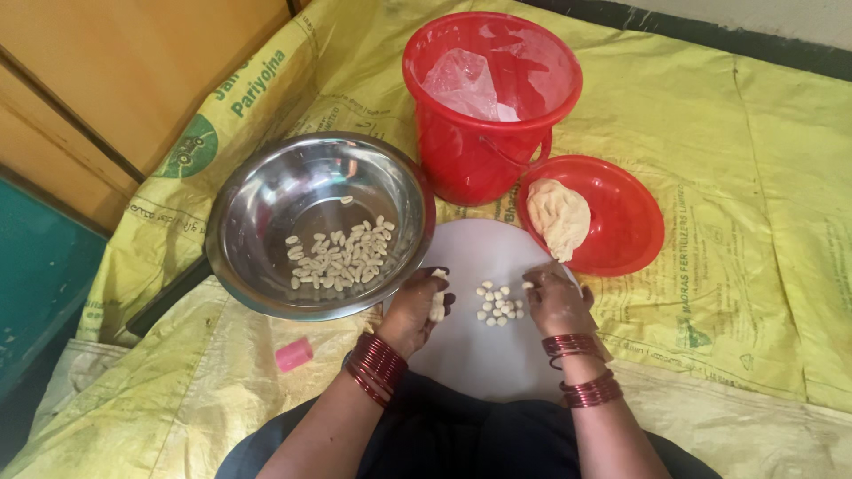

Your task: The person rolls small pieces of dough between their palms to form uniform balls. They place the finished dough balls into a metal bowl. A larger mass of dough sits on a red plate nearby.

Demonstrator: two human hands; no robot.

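My left hand (415, 306) grips a short roll of pale dough (437, 304) at the left edge of a round white board (479, 355). My right hand (555, 300) rests on the board's right side, its fingertips pinching a small bit of dough. Between the two hands lies a cluster of several small dough pieces (498, 303). Both wrists wear stacks of red bangles.
A steel bowl (266, 200) with several dough pieces sits left of the board. Behind stand a red bucket (479, 151) with a plastic bag inside and a red lid (630, 222) holding a dough lump (559, 215). A pink block (294, 354) lies on the yellow sheet (754, 177).
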